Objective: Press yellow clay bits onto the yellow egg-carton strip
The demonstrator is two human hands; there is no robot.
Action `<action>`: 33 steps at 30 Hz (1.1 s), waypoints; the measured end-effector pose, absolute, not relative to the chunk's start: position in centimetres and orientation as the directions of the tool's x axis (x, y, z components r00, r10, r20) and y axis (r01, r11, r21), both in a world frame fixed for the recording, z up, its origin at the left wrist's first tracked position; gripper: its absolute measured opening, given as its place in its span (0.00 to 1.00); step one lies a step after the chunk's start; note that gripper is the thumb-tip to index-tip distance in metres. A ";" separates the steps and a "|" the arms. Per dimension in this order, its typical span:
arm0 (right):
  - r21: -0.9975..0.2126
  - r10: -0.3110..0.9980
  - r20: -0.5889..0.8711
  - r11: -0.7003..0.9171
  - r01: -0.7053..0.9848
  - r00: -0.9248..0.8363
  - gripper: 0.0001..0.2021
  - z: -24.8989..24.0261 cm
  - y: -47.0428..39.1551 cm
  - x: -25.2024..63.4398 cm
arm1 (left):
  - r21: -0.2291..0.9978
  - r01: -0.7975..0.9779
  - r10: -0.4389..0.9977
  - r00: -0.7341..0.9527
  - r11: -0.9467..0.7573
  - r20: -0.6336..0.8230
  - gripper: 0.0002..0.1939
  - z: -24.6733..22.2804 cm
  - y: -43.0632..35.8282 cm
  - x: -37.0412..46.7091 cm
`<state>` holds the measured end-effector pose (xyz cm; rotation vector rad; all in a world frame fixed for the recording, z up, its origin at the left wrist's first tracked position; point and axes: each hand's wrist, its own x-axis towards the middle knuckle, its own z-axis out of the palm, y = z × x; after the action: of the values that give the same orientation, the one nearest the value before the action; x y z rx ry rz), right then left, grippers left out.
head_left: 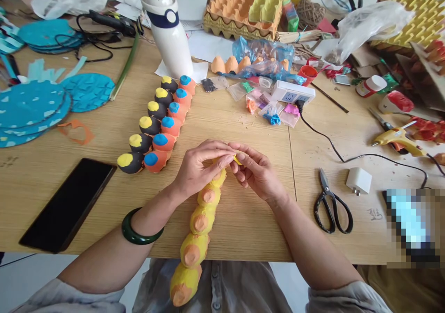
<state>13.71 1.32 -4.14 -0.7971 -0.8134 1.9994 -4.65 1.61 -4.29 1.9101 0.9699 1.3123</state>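
Observation:
Both hands meet above the middle of the wooden table. My right hand point(256, 169) pinches a small yellow piece point(237, 159) between thumb and fingers. Against that same piece rests the thumb tip of my left hand point(205, 167), its fingers drawn together. Under my left hand runs a row of joined egg-carton cups point(201, 220), yellow with bare orange tops; its near end sticks out past the table edge, and its far end is partly hidden by the hand. To the left stand a black row with yellow tops point(149, 125) and an orange row with blue tops point(168, 125).
A black phone point(67, 206) lies at the left, scissors point(332, 204) at the right near a white charger point(359, 181). A white bottle point(170, 39), power strip point(294, 92) and egg trays point(239, 9) stand farther back. A glue gun point(398, 140) is far right.

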 end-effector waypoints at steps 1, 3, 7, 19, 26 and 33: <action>-0.775 0.853 -0.243 -0.457 -0.436 -0.463 0.21 -4.1 1.3 13.7 | 0.808 0.229 0.837 0.235 -0.543 0.495 0.07 -4.3 1.6 -4.6; -0.788 0.856 -0.253 -0.453 -0.418 -0.451 0.21 -4.0 1.2 13.7 | 0.780 0.252 0.818 0.238 -0.573 0.524 0.06 -4.4 1.7 -4.7; -0.818 0.864 -0.261 -0.435 -0.376 -0.431 0.21 -3.8 1.1 13.7 | 0.662 0.319 0.735 0.287 -0.678 0.615 0.06 -4.6 2.1 -5.0; -0.883 0.909 -0.197 -0.327 -0.337 -0.366 0.20 -3.9 1.1 13.8 | 0.418 0.449 0.599 0.419 -0.790 0.682 0.06 -4.3 2.3 -5.1; -0.906 0.940 -0.123 -0.237 -0.349 -0.318 0.14 -4.2 1.2 13.5 | 0.475 0.534 0.694 0.346 -0.699 0.632 0.10 -4.1 2.0 -5.4; -0.885 0.939 -0.154 -0.269 -0.379 -0.307 0.15 -4.4 1.4 13.6 | 0.487 0.531 0.684 0.273 -0.693 0.676 0.07 -4.1 2.0 -5.3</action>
<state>13.58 1.37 -4.38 -0.8890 -0.9502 1.7436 -5.25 2.01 -4.15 2.3703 1.1431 1.3907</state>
